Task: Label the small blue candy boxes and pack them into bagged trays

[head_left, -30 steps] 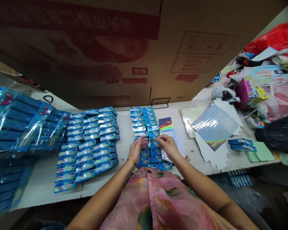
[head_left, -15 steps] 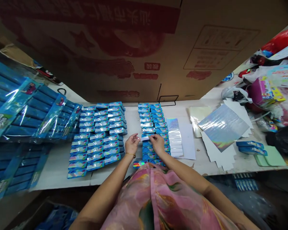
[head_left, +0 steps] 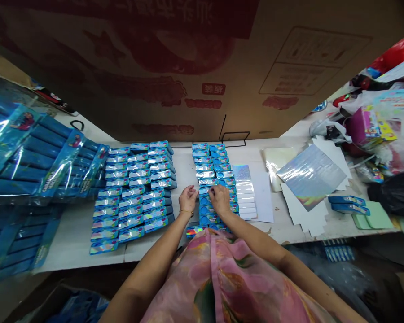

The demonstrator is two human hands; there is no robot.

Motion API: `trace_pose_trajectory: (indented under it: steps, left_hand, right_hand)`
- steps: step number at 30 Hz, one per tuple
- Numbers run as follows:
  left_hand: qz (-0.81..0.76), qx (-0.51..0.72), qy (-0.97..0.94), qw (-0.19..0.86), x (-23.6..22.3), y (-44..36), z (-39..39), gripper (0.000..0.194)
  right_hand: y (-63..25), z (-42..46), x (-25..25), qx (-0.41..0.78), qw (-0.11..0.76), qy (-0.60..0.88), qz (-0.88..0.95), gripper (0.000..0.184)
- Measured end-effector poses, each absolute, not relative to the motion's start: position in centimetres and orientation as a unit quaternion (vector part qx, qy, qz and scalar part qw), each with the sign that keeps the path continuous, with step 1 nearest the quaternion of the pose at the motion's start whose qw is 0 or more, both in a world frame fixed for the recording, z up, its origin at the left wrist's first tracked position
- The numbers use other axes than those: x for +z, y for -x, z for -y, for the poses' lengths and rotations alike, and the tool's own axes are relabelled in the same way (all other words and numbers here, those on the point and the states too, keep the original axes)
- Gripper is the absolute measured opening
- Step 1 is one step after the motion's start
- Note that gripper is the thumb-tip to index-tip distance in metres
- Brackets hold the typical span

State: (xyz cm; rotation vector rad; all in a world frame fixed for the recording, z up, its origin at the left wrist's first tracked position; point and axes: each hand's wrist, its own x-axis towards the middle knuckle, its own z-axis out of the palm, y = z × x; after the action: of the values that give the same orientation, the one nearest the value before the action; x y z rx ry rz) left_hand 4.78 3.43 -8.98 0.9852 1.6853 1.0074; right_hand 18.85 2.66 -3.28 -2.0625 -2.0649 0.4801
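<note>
Both my hands are over a double column of blue rectangular cases with holographic lids (head_left: 210,179) on a white table (head_left: 70,244). My right hand (head_left: 219,199) has its fingertips on a case near the column's left side, and whatever lies under them is hidden. Close by, my left hand (head_left: 187,199) has its fingers apart, its tips just left of that column. A larger block of the same cases (head_left: 131,197) lies further left. To the right is a stack of holographic strips (head_left: 244,190) on white paper.
Plastic-wrapped packs of blue cases (head_left: 30,154) are piled at the left. A large cardboard box (head_left: 155,58) stands along the back. On the right are a holographic sheet (head_left: 309,177), white card offcuts (head_left: 303,215), two blue cases (head_left: 348,204) and a black bag (head_left: 390,193).
The white strip held between my fingers earlier no longer shows. My hands have come down onto the column, and the view has shifted slightly.
</note>
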Motion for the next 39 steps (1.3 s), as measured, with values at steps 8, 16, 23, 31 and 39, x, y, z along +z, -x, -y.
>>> trace_pose_trajectory:
  steps: [8, 16, 23, 31, 39]
  left_hand:
    - [-0.67, 0.301, -0.59, 0.336, -7.1, -5.2, -1.4, 0.034]
    - [-0.625, 0.345, -0.59, 0.378, -4.4, -7.0, -2.4, 0.03]
    - [-0.524, 0.293, -0.484, 0.637, -2.8, -15.5, -3.3, 0.044]
    - [-0.478, 0.401, -0.342, 0.703, -2.5, -19.3, -4.3, 0.039]
    - [-0.465, 0.367, -0.416, 0.69, -0.6, -15.9, -4.6, 0.041]
  right_hand:
    - [-20.7, -1.6, -2.0, 0.127, -0.04, 0.548, 0.826, 0.041]
    - [-30.5, -2.7, -2.8, 0.19, 0.294, 0.792, 0.5, 0.047]
    - [-33.8, -1.1, -3.3, 0.467, 0.531, 0.679, 0.195, 0.039]
    - [-31.5, -0.1, 1.6, 0.278, 0.457, 0.72, 0.442, 0.04]
    - [-31.2, -4.8, 4.6, -0.021, 0.12, 0.488, 0.865, 0.031]
